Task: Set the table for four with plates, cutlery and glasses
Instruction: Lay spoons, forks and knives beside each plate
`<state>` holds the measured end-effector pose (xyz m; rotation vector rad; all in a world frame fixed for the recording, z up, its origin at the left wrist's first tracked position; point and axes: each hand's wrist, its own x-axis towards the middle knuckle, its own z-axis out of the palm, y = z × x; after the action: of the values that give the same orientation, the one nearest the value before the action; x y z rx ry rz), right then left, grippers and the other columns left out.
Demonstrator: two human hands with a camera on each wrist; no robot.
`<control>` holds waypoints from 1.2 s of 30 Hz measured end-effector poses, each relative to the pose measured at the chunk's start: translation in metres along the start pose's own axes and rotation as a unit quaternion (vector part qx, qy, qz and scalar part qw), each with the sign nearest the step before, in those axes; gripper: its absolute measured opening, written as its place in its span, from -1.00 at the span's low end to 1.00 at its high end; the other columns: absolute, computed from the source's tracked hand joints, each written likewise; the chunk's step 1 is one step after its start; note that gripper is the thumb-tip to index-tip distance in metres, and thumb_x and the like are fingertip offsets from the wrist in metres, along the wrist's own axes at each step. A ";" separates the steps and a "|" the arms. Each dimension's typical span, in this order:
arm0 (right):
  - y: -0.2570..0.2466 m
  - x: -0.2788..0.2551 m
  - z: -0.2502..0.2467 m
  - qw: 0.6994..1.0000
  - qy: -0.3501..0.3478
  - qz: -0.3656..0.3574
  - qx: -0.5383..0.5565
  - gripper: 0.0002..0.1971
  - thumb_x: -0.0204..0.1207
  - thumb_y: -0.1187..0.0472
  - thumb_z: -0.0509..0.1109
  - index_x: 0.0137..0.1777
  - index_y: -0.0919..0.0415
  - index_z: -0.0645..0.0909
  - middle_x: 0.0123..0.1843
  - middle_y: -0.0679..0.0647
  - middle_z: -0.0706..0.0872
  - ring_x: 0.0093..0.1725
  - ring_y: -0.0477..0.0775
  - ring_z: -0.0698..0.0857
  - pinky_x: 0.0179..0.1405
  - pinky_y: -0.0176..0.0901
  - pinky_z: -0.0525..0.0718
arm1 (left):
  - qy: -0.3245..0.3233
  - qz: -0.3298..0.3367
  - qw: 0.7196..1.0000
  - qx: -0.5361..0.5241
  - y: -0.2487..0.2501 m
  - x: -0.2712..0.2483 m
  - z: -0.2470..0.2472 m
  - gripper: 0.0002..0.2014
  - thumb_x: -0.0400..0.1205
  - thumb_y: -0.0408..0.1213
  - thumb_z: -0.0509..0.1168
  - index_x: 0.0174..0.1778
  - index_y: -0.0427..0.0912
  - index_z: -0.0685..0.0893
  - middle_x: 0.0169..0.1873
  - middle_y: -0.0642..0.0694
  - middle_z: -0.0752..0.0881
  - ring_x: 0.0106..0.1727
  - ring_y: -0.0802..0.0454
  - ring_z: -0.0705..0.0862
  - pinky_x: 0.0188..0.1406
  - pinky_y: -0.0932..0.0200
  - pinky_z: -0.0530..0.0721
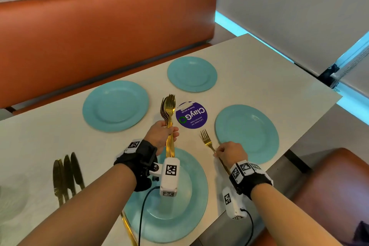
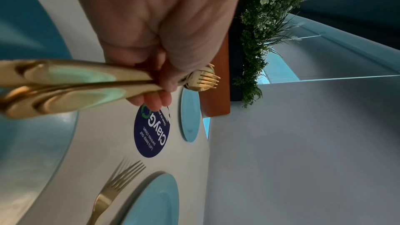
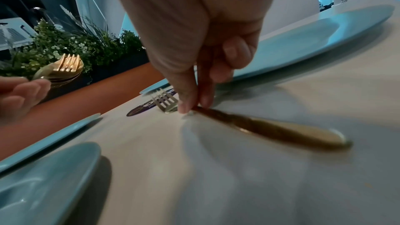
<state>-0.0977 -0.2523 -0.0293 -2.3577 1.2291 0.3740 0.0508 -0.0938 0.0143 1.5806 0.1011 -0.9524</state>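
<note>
Several blue plates lie on the white table (image 1: 259,62): far left (image 1: 115,106), far right (image 1: 192,74), near right (image 1: 247,134), and nearest (image 1: 169,213) under my left wrist. My left hand (image 1: 162,136) grips a bundle of gold forks and spoons (image 1: 168,106) upright above the nearest plate; the bundle (image 2: 65,81) fills the left wrist view. My right hand (image 1: 229,152) pinches the neck of a single gold fork (image 1: 206,140) lying on the table just left of the near right plate; its handle (image 3: 281,129) rests flat.
Three gold knives (image 1: 66,173) lie at the near left. A round purple sticker (image 1: 191,115) marks the table's middle. An orange bench (image 1: 99,36) backs the far side, another orange seat (image 1: 329,185) stands at the right. A gold handle (image 1: 129,229) pokes out beside the nearest plate.
</note>
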 end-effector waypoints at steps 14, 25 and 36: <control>0.002 0.011 -0.012 0.997 0.063 -0.028 -0.035 -0.72 0.39 -0.05 0.51 -0.14 0.13 0.58 -0.13 0.02 0.56 -0.12 0.06 0.60 -0.11 -0.12 0.60 | 0.021 -0.007 1.000 0.018 -0.006 0.004 0.008 -0.69 0.72 -0.43 0.11 0.39 -0.30 0.42 0.05 -0.23 0.66 0.04 -0.09 0.64 0.22 0.00 0.63; 0.003 0.013 -0.015 0.997 0.059 -0.036 -0.046 -0.67 0.42 -0.05 0.49 0.00 0.20 0.64 -0.10 0.04 0.55 0.01 0.13 0.67 -0.04 -0.08 0.62 | 0.021 -0.006 1.000 0.012 -0.010 0.007 0.006 -0.69 0.72 -0.43 0.10 0.40 -0.30 0.41 0.06 -0.23 0.66 0.06 -0.09 0.64 0.26 -0.01 0.62; -0.011 0.009 -0.023 0.997 0.067 -0.040 0.015 -0.72 0.41 -0.05 0.50 -0.14 0.16 0.64 -0.14 0.04 0.63 -0.15 0.04 0.59 -0.19 -0.19 0.50 | 0.001 -0.009 1.000 -0.002 -0.010 0.004 0.007 -0.68 0.71 -0.45 0.13 0.40 -0.32 0.41 0.05 -0.22 0.66 0.01 -0.06 0.66 0.13 0.05 0.66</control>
<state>-0.0830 -0.2646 -0.0109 -2.4302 1.1873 0.1716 0.0443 -0.0992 0.0042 1.5788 0.1192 -0.9632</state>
